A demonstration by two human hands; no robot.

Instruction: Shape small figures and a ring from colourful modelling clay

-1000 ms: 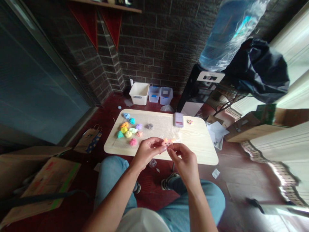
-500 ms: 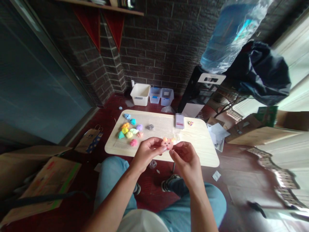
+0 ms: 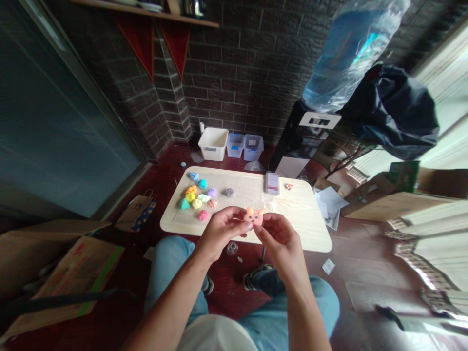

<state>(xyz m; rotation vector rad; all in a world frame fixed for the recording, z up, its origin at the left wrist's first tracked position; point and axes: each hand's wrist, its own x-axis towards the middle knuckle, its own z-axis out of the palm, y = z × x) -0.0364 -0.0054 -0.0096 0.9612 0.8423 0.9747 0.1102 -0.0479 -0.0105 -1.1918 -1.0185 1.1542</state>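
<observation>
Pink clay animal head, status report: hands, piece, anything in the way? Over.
Left hand and right hand both on pink clay animal head. Head has yellow ears, face visible. Hands cover its edges; nothing else in front.

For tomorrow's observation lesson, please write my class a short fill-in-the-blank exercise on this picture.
The left hand and right hand hold a small figure coloured ___.
The grey lump lies to the picture's ___ of the purple lump.
Beside the white bin stand ___ smaller translucent boxes.

Missing words: pink; right; two.
</observation>
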